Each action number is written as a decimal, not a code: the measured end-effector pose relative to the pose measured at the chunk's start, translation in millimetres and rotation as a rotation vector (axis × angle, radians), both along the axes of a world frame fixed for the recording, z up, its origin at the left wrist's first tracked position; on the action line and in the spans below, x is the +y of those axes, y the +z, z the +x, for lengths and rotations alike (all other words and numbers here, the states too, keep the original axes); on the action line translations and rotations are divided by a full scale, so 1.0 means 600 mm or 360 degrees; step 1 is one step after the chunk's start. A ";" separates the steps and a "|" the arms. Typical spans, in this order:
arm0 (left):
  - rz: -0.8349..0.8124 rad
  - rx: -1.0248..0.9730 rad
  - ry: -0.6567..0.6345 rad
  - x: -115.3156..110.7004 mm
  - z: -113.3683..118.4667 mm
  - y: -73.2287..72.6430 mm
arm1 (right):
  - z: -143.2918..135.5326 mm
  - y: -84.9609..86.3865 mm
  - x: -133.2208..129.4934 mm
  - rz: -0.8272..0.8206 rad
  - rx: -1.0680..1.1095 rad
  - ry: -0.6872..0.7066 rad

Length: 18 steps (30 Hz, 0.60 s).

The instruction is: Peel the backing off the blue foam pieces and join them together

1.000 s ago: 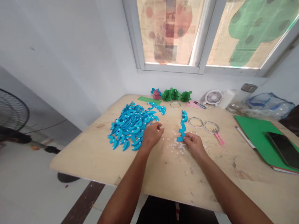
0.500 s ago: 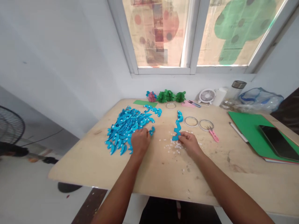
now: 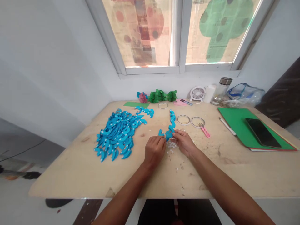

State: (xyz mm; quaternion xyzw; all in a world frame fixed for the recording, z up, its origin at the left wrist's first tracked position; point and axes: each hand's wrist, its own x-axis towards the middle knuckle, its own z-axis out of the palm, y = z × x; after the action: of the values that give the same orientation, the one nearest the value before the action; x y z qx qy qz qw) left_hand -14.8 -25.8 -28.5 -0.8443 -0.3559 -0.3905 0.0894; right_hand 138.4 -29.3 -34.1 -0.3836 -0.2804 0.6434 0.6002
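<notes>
Desk on my feed, front to back. My left hand is low over the wood, fingers clamped on a small blue piece. My right hand is just beside it, fingers clamped on the near end of a wavy blue strip, which runs away from me toward the window. Fingertip contact on the left is partly hidden from me. White bits scattered under and between the hands. Big blue pile off to the left. Right side: phone on a green folder, white pen along its edge, pink snips overlapping one of two rings. Farther back: green sheet, green ornaments, small white fan, bottle. Behind all that, window.
</notes>
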 end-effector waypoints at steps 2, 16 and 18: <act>-0.0054 -0.0003 -0.0100 -0.003 0.000 -0.004 | 0.001 -0.006 0.004 -0.0028 -0.0054 -0.0046; -0.0673 0.0297 -0.0126 0.006 -0.044 -0.017 | 0.005 -0.004 0.008 -0.0003 -0.0265 -0.0151; -0.0647 0.0330 -0.0063 0.014 -0.063 -0.019 | 0.005 -0.003 0.008 -0.0003 -0.0258 -0.0147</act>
State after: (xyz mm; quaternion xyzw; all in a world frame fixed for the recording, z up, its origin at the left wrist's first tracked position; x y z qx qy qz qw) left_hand -52.4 -17.7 -40.1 -0.8873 -0.3996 -0.2237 -0.0542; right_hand 141.1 -24.8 -35.9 -0.4474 -0.3094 0.5822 0.6043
